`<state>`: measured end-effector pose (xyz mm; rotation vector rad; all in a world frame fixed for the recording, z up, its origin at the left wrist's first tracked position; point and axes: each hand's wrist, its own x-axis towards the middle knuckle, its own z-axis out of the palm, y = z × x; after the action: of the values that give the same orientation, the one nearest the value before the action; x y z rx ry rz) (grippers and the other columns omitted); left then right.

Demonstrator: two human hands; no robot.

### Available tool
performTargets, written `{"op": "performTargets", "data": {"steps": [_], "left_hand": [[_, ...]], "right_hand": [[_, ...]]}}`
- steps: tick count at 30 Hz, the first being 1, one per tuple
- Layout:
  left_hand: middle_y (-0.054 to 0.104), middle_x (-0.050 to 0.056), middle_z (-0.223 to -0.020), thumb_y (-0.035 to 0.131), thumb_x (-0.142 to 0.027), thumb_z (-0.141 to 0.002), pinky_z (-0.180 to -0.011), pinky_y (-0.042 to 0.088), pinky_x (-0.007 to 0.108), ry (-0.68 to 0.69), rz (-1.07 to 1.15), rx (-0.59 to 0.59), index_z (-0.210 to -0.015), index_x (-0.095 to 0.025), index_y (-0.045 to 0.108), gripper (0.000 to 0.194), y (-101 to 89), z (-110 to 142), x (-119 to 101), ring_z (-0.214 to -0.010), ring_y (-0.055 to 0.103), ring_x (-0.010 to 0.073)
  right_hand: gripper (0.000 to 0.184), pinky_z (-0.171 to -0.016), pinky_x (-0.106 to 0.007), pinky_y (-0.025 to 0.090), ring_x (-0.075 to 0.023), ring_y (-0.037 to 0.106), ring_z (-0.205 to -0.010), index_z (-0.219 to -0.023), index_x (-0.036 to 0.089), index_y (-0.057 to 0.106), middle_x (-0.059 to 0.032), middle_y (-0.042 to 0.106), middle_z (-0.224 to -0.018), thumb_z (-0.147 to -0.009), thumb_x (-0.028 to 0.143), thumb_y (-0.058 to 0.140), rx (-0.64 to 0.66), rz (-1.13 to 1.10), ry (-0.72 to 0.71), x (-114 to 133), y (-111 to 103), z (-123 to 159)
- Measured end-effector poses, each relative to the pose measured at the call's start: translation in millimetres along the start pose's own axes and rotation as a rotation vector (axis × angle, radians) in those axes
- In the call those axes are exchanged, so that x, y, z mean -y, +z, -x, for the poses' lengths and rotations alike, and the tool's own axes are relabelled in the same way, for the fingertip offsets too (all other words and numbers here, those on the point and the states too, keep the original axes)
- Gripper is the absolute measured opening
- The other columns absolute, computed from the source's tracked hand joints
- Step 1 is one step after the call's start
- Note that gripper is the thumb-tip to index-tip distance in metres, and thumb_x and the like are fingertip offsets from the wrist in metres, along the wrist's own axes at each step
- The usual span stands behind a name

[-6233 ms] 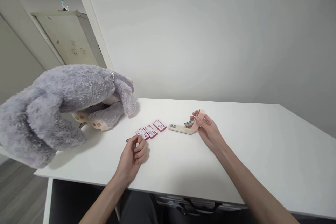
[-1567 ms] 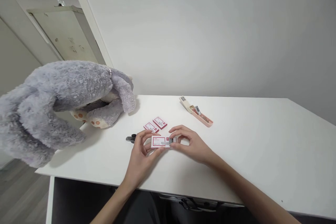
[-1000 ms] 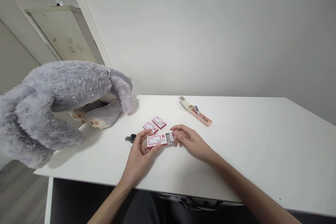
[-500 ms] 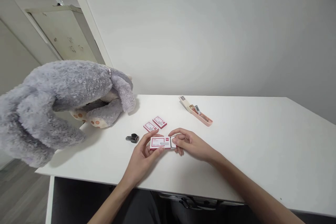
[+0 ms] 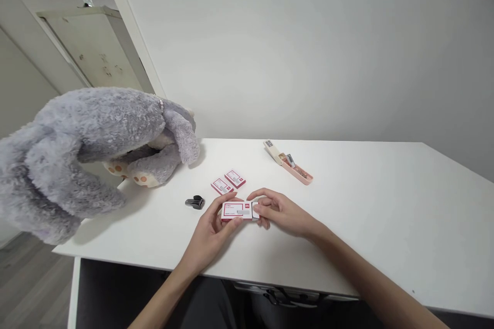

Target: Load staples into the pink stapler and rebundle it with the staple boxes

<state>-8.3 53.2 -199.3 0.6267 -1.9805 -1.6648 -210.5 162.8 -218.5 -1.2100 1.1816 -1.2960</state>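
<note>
Between both hands, above the front part of the white table, is a small white-and-red staple box (image 5: 236, 209). My left hand (image 5: 216, 224) grips its sleeve from the left, thumb on the near edge and fingers along the far side. With bent fingers, my right hand (image 5: 278, 213) pinches the white inner tray (image 5: 255, 211), which sticks out a little at the sleeve's right end. What lies inside the tray is hidden. Two similar boxes lie flat just beyond my left hand: a nearer box (image 5: 221, 185) and a farther box (image 5: 235, 178).
Left of my left hand lies a small black-and-grey tool (image 5: 195, 202), perhaps a staple remover. An opened pink-and-cream case (image 5: 296, 170) with small items inside rests farther back. A big grey plush toy (image 5: 104, 118) covers the left end of the table (image 5: 366, 205).
The inner tray shows slightly less beyond the sleeve's right end. The box has shifted very slightly to the right; both hands keep their grip.
</note>
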Motion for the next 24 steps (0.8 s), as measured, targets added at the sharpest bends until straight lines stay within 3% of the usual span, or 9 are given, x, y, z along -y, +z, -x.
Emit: {"op": "performTargets", "data": {"steps": [24], "left_hand": [[0.064, 0.011, -0.134, 0.071, -0.040, -0.093, -0.104, 0.051, 0.039, 0.055, -0.068, 0.077, -0.136, -0.022, 0.056, 0.049, -0.5, 2.4, 2.7, -0.120, 0.063, 0.0260]], "right_hand": [[0.044, -0.066, -0.029, 0.049, -0.0144, 0.060, -0.066, -0.126, 0.023, 0.060, 0.0030, 0.063, -0.074, -0.093, 0.050, 0.070, 0.013, 0.007, 0.015, -0.1, 3.5, 2.0]]}}
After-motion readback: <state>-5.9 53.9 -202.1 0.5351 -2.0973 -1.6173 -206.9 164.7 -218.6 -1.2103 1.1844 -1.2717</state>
